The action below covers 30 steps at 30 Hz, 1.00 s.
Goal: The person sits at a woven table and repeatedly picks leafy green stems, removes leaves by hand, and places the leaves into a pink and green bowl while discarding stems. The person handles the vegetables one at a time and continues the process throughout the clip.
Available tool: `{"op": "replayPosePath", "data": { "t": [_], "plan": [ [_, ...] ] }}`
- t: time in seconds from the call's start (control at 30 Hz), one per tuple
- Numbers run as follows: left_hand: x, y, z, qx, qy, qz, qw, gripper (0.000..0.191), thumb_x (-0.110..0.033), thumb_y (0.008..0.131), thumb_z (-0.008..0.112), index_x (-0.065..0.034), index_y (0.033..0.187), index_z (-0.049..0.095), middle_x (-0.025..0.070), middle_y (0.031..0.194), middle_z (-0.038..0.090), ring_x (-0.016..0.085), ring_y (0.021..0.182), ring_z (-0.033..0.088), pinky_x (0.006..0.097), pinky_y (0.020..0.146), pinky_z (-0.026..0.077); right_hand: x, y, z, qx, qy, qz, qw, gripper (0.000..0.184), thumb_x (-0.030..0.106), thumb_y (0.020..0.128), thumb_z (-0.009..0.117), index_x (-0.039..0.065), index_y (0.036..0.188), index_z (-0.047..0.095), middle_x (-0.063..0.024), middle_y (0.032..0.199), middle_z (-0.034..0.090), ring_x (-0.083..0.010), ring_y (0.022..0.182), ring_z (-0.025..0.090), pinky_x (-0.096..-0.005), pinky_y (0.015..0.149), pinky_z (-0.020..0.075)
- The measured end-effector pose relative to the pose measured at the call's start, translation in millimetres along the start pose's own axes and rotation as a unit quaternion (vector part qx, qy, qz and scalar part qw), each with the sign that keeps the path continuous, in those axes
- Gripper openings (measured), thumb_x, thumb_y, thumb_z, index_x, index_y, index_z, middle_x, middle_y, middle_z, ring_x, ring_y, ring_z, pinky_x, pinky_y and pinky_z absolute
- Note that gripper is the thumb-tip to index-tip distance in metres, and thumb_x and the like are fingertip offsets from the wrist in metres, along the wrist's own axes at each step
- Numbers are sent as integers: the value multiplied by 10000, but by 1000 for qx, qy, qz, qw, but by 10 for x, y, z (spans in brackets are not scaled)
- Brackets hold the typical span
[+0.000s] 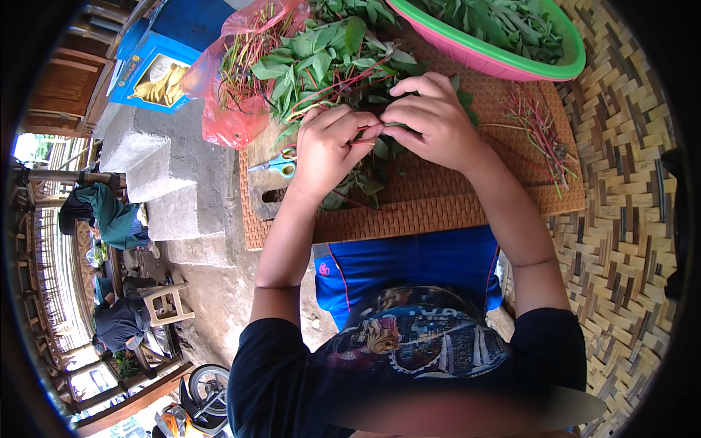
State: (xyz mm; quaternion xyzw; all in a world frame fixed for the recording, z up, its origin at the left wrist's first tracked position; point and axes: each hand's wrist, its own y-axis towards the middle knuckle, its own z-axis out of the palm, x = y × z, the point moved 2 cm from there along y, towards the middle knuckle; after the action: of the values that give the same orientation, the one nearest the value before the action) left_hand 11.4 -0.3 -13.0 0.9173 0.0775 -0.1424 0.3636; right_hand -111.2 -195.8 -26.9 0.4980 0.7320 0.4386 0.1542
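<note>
My left hand (331,145) pinches a thin reddish leaf stem (362,143) over the table. My right hand (430,117) meets it fingertip to fingertip, its thumb and fingers closed on a small green piece (393,125), perhaps part of the same stem. Beneath and behind both hands spreads a pile of leafy green stalks (323,60) with red stems. Scissors (282,163) with blue-green and yellow handles lie left of my left hand, on a wooden cutting board (263,186) partly hidden by the leaves. Loose red stems (539,131) lie on the right of the table.
A green-rimmed pink basket (572,55) holds leaves at the back right of the woven table (438,211). A red plastic bag (235,120) with stems stands back left, near a blue carton (164,33). A woven bamboo wall (619,219) is at right; two people sit far left.
</note>
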Motion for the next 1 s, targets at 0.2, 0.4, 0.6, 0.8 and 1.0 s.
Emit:
{"op": "replayPosePath", "data": {
  "t": [0.2,0.4,0.6,0.8,1.0],
  "plan": [
    [-10,0,1,20,-9,17,1000,238,-139,770,920,-152,966,787,-19,810,684,220,763,697,394,767,476,-2,-26,38,31,36,17,999,145,166,895,889,113,997,801,-27,1019,778,-240,1146,715,-482,1055,490],
    [-38,-6,48,41,-41,39,998,256,-120,745,901,-156,946,746,-29,805,669,218,752,679,386,776,465,-76,-84,55,80,147,39,985,108,147,945,854,94,1002,780,-44,1026,752,-264,1094,716,-465,1030,493],
    [89,-34,22,1,-109,-26,994,213,-79,830,916,-123,971,763,3,777,642,206,726,637,388,742,472,-113,-67,-1,87,310,52,945,111,163,977,863,73,1002,802,-50,1001,776,-260,1008,722,-434,927,552],
    [201,-56,-21,-38,-188,-94,977,162,-77,927,907,-76,1027,779,9,773,619,183,687,575,359,725,476,-181,-52,-16,51,383,61,920,126,93,969,897,43,1062,830,-66,1010,789,-228,978,750,-381,847,612],
    [229,-45,-38,-64,-217,-92,970,111,-92,1027,833,-13,1031,755,61,831,659,187,729,599,360,732,506,-246,-120,34,17,476,164,864,166,-17,976,861,6,1096,749,-93,1130,742,-211,985,803,-382,905,667]
  ]
}}
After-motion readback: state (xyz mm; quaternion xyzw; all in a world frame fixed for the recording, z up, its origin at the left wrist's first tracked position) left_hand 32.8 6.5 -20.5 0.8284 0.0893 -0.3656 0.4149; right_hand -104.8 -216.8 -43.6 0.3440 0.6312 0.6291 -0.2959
